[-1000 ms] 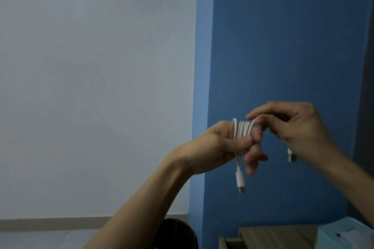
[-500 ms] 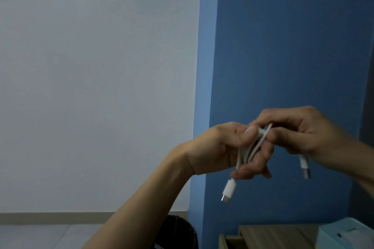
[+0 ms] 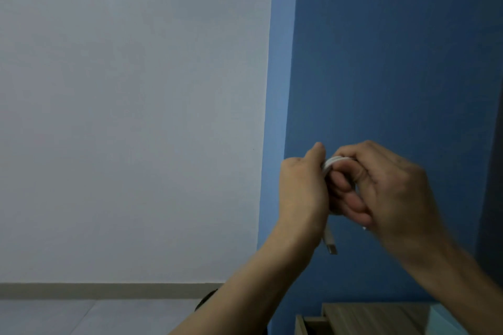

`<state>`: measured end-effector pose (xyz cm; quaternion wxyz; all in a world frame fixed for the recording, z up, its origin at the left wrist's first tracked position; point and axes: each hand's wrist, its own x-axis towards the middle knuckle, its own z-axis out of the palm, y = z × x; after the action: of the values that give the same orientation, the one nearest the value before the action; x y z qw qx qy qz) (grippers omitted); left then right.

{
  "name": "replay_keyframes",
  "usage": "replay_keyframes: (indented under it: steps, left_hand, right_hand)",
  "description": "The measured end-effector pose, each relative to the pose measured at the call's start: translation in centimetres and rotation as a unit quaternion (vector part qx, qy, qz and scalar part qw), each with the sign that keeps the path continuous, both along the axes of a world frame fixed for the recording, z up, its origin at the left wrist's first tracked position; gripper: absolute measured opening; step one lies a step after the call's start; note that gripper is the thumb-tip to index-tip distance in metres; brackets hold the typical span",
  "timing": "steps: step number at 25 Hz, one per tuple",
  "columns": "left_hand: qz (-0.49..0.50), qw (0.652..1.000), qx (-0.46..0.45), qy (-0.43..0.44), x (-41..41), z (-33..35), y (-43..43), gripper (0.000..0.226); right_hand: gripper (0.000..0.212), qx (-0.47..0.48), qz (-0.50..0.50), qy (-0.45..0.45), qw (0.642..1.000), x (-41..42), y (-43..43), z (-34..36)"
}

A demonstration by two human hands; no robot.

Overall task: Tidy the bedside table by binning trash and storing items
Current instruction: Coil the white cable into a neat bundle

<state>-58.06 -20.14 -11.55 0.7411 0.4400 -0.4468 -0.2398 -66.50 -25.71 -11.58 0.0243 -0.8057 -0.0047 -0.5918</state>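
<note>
At the bottom edge, a wooden bedside table shows its top, with a drawer whose inside is too dark to read; a dark bin peeks behind the left forearm. Above, the left hand grips a coiled white cable, one plug dangling. The right hand closes on the coil too, before the blue wall.

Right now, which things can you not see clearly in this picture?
- Head view: white cable coil mostly hidden between left hand and right hand.
- Second plug hidden behind right hand.
- Wooden bedside table cut by bottom edge.
- Black bin behind left forearm.
</note>
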Motion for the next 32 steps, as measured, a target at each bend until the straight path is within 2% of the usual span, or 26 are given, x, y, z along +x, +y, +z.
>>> replay_keyframes:
  steps: [2, 4, 5, 7, 9, 11, 14, 16, 18, 21, 22, 25, 27, 30, 31, 32]
  left_hand:
    - [0.047, 0.998, -0.022, 0.032, 0.5, 0.2, 0.2, 0.044]
    - [0.03, 0.993, -0.04, 0.108, 1.7, 0.9, 0.7, 0.048]
    - [0.011, 0.992, -0.05, 0.117, 2.0, 1.0, 1.0, 0.051]
    - [-0.026, 0.996, -0.072, 0.039, 1.4, 1.0, 1.6, 0.05]
    - [-0.002, 0.992, -0.101, -0.081, 0.6, 0.4, 1.8, 0.034]
    - [0.036, 0.979, -0.13, -0.151, 0.6, -0.1, 1.6, 0.015]
    - [0.025, 0.977, -0.135, -0.163, 1.1, -0.4, 1.4, 0.016]
    - [0.021, 0.975, -0.125, -0.18, 0.8, -0.4, 1.5, 0.017]
    - [0.028, 0.973, -0.13, -0.186, 0.6, -0.3, 1.7, 0.013]
    - [0.081, 0.969, -0.105, -0.21, 1.6, -0.5, 2.7, 0.011]
    - [0.075, 0.973, -0.084, -0.202, 2.1, -0.7, 3.2, 0.012]
    - [-0.031, 0.986, -0.054, -0.156, 2.6, -0.7, 4.8, 0.014]
    - [-0.041, 0.981, -0.065, -0.178, 2.7, -0.9, 4.8, 0.005]
    - [0.052, 0.97, -0.067, -0.226, 3.1, -1.9, 2.9, 0.038]
    - [0.062, 0.97, -0.065, -0.225, 3.2, -2.1, 2.4, 0.044]
    - [0.042, 0.973, -0.07, -0.215, 3.1, -2.3, 2.0, 0.041]
  right_hand:
    - [0.018, 0.01, 0.002, -0.012, 1.0, 0.2, 0.1, -0.1]
    - [0.022, 0.006, -0.002, -0.023, 1.0, 0.0, 0.0, 0.0]
    - [0.023, 0.0, -0.003, -0.026, 1.0, -0.2, -0.2, -0.1]
    - [0.023, -0.018, -0.026, -0.043, 0.999, -0.4, -0.4, -0.2]
    - [0.022, -0.008, -0.049, -0.065, 0.997, -0.5, -0.4, -0.2]
    - [0.023, 0.024, -0.046, -0.052, 0.997, -0.7, -0.5, -0.1]
    - [0.03, 0.1, 0.011, 0.036, 0.994, -1.1, -0.5, 0.2]
    - [0.036, 0.091, -0.006, 0.058, 0.994, -1.2, -0.5, 0.3]
    - [0.037, 0.063, -0.036, 0.032, 0.997, -1.1, -0.5, 0.4]
    - [0.035, 0.07, -0.045, -0.025, 0.996, -1.3, -0.9, 0.2]
    - [0.034, 0.076, -0.05, -0.034, 0.995, -1.4, -1.1, 0.0]
    - [0.034, 0.09, -0.055, -0.047, 0.993, -1.2, -1.5, -0.4]
    - [0.035, 0.101, -0.05, -0.055, 0.992, -0.7, -1.4, -0.8]
    - [0.035, 0.132, -0.027, -0.056, 0.989, -0.3, -0.8, -1.1]
    - [0.034, 0.142, -0.02, -0.058, 0.988, -0.2, -0.6, -1.2]
    - [0.032, 0.147, -0.017, -0.06, 0.987, -0.1, -0.4, -1.3]
